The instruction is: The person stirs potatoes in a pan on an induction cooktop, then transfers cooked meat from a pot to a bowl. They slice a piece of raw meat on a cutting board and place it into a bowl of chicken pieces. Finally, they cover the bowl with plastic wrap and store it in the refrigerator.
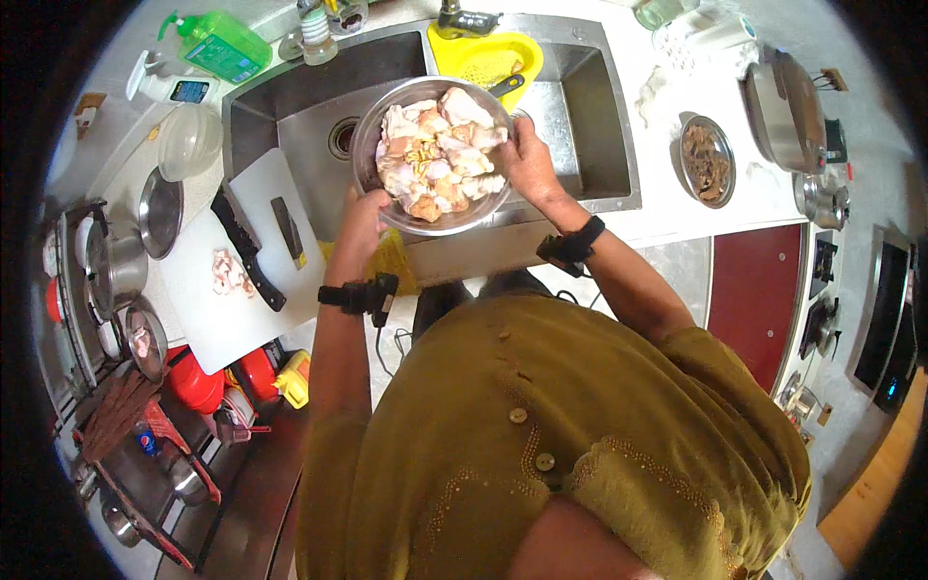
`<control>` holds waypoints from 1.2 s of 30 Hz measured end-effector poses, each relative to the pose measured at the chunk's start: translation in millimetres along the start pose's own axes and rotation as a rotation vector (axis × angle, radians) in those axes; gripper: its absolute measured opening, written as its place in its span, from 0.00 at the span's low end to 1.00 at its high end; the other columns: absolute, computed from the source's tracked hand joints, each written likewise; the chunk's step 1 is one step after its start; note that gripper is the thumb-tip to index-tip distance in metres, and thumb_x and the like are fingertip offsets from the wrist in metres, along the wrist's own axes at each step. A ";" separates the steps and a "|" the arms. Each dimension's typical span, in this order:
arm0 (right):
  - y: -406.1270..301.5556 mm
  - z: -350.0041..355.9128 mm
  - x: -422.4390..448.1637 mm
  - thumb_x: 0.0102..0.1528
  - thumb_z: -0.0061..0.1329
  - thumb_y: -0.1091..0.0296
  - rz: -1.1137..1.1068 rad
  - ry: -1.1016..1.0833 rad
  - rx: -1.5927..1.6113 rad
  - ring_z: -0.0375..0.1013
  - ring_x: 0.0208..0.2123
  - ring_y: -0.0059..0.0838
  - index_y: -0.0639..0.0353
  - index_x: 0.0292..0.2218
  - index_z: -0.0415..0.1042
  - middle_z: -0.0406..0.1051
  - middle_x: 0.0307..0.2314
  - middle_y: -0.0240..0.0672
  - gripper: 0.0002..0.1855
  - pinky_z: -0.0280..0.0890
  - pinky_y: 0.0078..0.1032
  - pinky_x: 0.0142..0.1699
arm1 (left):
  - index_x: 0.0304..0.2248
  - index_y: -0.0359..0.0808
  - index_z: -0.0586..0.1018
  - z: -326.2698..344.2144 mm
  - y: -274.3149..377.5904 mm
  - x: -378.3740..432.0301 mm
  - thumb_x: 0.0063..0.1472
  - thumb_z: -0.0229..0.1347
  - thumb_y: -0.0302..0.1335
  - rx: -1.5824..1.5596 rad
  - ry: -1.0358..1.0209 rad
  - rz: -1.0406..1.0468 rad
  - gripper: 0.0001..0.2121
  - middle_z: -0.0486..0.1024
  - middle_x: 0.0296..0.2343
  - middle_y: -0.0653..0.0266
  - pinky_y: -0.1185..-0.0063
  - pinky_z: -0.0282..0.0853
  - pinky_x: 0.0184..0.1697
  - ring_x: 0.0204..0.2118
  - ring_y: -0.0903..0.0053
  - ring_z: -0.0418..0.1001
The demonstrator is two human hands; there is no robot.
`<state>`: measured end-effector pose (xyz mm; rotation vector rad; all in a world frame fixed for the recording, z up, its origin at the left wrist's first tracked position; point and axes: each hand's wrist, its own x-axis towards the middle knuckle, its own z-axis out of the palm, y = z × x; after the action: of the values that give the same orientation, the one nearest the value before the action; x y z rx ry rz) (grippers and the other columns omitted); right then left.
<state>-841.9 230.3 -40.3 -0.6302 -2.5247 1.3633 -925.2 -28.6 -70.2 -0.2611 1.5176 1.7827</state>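
Both hands hold a stainless steel bowl (362, 159) in front of the sink. Pieces of raw chicken (464, 156) fill it, with yellowish shreds, perhaps sliced ginger, in the middle. My left hand (365, 221) grips the lower left rim, and my right hand (531, 161) grips the right rim. To the left lies a white cutting board (196, 319), bearing a black-handled cleaver (250, 250), a smaller knife (288, 230) and a small heap of diced pale meat (230, 272). A yellow cloth (395, 264) hangs at the sink's front edge, beside my left wrist.
The double-basin sink (627, 145) has a yellow strainer basket (533, 54) near the faucet (467, 23). On the right counter stand a metal dish of dark brown pieces (707, 161) and a large pot (783, 112). A green soap bottle (225, 47) and plastic bowls (190, 141) stand at the left.
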 end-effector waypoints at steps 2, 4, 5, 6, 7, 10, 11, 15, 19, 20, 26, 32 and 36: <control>7.6 6.9 1.5 0.50 0.40 0.72 0.092 -0.069 -0.011 0.67 0.32 0.57 0.66 0.36 0.59 0.67 0.26 0.56 0.11 0.62 0.39 0.36 | 0.43 0.33 0.65 -7.4 -5.8 1.4 0.47 0.47 0.21 -0.006 -0.031 -0.007 0.20 0.70 0.34 0.61 0.76 0.71 0.31 0.34 0.73 0.71; 4.5 9.4 6.9 0.50 0.40 0.72 0.073 -0.083 -0.029 0.67 0.32 0.56 0.66 0.36 0.59 0.67 0.26 0.55 0.11 0.62 0.39 0.36 | 0.44 0.33 0.64 0.1 -6.9 -2.9 0.47 0.47 0.21 -0.003 0.046 0.012 0.20 0.70 0.35 0.61 0.76 0.72 0.32 0.35 0.73 0.72; 3.1 9.9 9.5 0.50 0.40 0.72 0.064 -0.088 -0.037 0.68 0.32 0.56 0.66 0.37 0.59 0.68 0.26 0.55 0.12 0.62 0.39 0.36 | 0.44 0.32 0.64 0.0 -7.7 -2.6 0.47 0.47 0.21 -0.014 0.078 0.066 0.21 0.70 0.35 0.61 0.76 0.71 0.32 0.35 0.73 0.72; 6.8 8.8 11.0 0.51 0.40 0.72 0.008 -0.059 -0.045 0.69 0.31 0.54 0.66 0.36 0.59 0.68 0.26 0.54 0.11 0.63 0.39 0.35 | 0.44 0.32 0.64 0.9 -10.5 -0.1 0.47 0.47 0.20 -0.023 0.102 0.116 0.21 0.70 0.35 0.60 0.76 0.71 0.32 0.35 0.73 0.72; -7.0 5.2 9.1 0.51 0.40 0.71 -0.016 -0.040 0.006 0.68 0.29 0.49 0.65 0.36 0.59 0.67 0.25 0.51 0.10 0.63 0.36 0.34 | 0.44 0.31 0.64 3.1 -8.3 -3.4 0.47 0.47 0.20 -0.038 0.141 0.169 0.21 0.71 0.35 0.60 0.77 0.71 0.32 0.36 0.74 0.72; -43.9 -5.7 -13.8 0.52 0.39 0.71 -0.175 0.095 0.062 0.67 0.23 0.37 0.65 0.36 0.58 0.66 0.22 0.46 0.10 0.63 0.29 0.30 | 0.45 0.32 0.64 10.3 22.0 -34.4 0.47 0.46 0.21 0.172 0.098 0.543 0.22 0.69 0.37 0.61 0.76 0.67 0.38 0.37 0.75 0.69; -40.2 -0.4 -11.7 0.52 0.39 0.72 -0.164 0.082 0.050 0.67 0.25 0.44 0.65 0.37 0.57 0.66 0.23 0.49 0.11 0.63 0.33 0.30 | 0.45 0.32 0.64 6.1 18.6 -31.8 0.48 0.45 0.20 0.135 0.105 0.429 0.22 0.69 0.38 0.61 0.77 0.66 0.39 0.37 0.75 0.69; -7.9 20.4 4.3 0.51 0.39 0.74 -0.058 0.027 -0.055 0.66 0.29 0.59 0.65 0.37 0.56 0.66 0.24 0.58 0.11 0.62 0.42 0.32 | 0.44 0.34 0.65 -5.0 -4.5 4.2 0.48 0.47 0.22 0.056 0.141 0.183 0.20 0.69 0.36 0.63 0.76 0.67 0.36 0.35 0.75 0.69; -1.5 23.9 15.6 0.50 0.38 0.73 -0.086 0.080 -0.099 0.66 0.29 0.59 0.65 0.35 0.57 0.66 0.23 0.59 0.10 0.61 0.43 0.31 | 0.42 0.36 0.68 -7.7 2.2 16.5 0.49 0.51 0.28 0.070 0.096 0.037 0.18 0.70 0.33 0.66 0.77 0.67 0.33 0.35 0.77 0.70; -4.6 28.9 18.1 0.50 0.38 0.73 -0.106 0.111 -0.128 0.66 0.29 0.59 0.65 0.36 0.57 0.66 0.23 0.59 0.10 0.61 0.43 0.31 | 0.42 0.36 0.68 -12.6 1.9 18.9 0.49 0.51 0.28 0.040 0.109 0.044 0.18 0.70 0.33 0.66 0.76 0.66 0.34 0.36 0.76 0.70; -11.5 43.5 13.2 0.50 0.38 0.73 -0.061 0.032 -0.041 0.67 0.28 0.59 0.64 0.34 0.55 0.66 0.21 0.59 0.09 0.62 0.44 0.32 | 0.48 0.36 0.60 -4.9 36.1 -11.6 0.49 0.46 0.21 0.189 0.226 0.082 0.24 0.68 0.38 0.57 0.75 0.72 0.29 0.34 0.72 0.71; -1.8 55.6 19.8 0.50 0.39 0.72 -0.042 -0.066 -0.108 0.67 0.31 0.57 0.66 0.34 0.55 0.66 0.24 0.59 0.10 0.63 0.41 0.34 | 0.46 0.39 0.61 -32.3 19.8 2.2 0.50 0.47 0.23 0.034 0.082 0.033 0.21 0.67 0.37 0.62 0.73 0.71 0.35 0.36 0.74 0.70; -18.0 43.1 24.7 0.51 0.39 0.72 -0.021 -0.106 -0.067 0.68 0.28 0.54 0.65 0.34 0.55 0.66 0.23 0.55 0.10 0.63 0.39 0.32 | 0.46 0.33 0.62 -27.9 14.8 0.8 0.49 0.46 0.20 0.001 0.137 0.033 0.22 0.67 0.38 0.60 0.69 0.70 0.37 0.38 0.71 0.69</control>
<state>-884.7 200.8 -49.7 -0.5553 -2.6623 1.3445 -944.2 -53.6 -67.1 -0.3666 1.6267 1.8217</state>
